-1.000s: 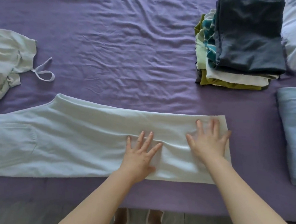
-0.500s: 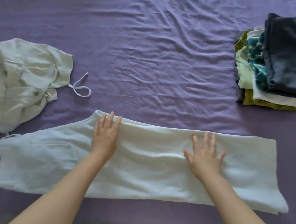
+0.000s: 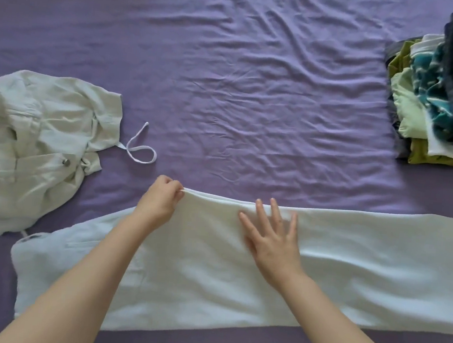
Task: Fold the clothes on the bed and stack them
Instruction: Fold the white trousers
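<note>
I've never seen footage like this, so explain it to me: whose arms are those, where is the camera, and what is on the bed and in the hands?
No machine here: a person wears a camera on the head, looking forward and down, so the two bare arms coming from the bottom edge are their own. They stand at a bed covered by a purple sheet. Across the near side lie pale trousers, spread lengthwise. The left hand pinches the trousers' far edge with curled fingers. The right hand lies flat on the cloth, fingers spread. To the left sits a crumpled cream garment with a white drawstring trailing from it, not yet folded. At the far right is a stack of folded clothes, a dark one on top.
</note>
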Demonstrator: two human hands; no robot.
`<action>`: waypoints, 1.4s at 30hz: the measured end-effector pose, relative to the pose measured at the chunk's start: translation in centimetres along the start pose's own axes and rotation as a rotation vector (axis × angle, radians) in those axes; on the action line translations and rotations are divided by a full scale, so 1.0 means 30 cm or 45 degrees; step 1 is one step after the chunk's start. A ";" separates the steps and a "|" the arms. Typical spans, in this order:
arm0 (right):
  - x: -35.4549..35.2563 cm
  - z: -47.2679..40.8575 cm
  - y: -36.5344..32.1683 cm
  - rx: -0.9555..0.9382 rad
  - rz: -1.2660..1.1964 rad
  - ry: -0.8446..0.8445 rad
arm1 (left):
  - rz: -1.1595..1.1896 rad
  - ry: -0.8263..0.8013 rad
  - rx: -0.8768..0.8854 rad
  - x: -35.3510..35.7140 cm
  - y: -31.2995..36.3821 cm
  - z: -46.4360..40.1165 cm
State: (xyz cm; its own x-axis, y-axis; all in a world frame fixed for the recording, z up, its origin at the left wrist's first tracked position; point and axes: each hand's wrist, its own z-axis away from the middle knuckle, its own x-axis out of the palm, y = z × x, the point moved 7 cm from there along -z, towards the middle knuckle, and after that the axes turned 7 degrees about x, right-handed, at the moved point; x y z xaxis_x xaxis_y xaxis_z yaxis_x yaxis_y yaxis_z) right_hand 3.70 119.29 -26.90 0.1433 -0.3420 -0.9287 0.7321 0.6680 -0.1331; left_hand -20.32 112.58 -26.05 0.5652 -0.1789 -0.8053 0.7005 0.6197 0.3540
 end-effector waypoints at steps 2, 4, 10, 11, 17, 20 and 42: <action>0.058 -0.016 0.064 0.171 -0.031 -0.097 | -0.275 -0.004 -0.061 -0.011 0.001 -0.049; 0.092 -0.048 0.127 0.277 -0.017 -0.154 | -0.423 0.092 -0.126 -0.007 0.038 -0.058; 0.069 0.007 0.139 0.204 0.095 -0.168 | -0.149 0.430 0.129 0.158 0.256 0.205; 0.095 0.019 0.169 0.216 0.132 -0.246 | -0.143 0.269 0.167 0.239 0.281 0.235; 0.087 -0.033 0.215 0.266 0.119 -0.358 | -0.381 -0.199 0.269 0.443 0.261 0.250; 0.095 0.110 0.204 0.218 0.070 -0.280 | -0.425 -0.219 0.269 0.453 0.242 0.315; 0.112 0.444 0.083 -0.051 -0.273 -0.204 | -0.154 -0.220 0.194 0.425 0.109 0.634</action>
State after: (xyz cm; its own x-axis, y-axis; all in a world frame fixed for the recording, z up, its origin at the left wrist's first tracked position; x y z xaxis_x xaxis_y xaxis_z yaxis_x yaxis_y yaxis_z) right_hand 14.88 111.00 -25.73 0.0934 -0.5765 -0.8118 0.7308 0.5934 -0.3373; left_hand -2.52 97.79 -26.11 0.5304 -0.3804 -0.7576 0.8176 0.4659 0.3384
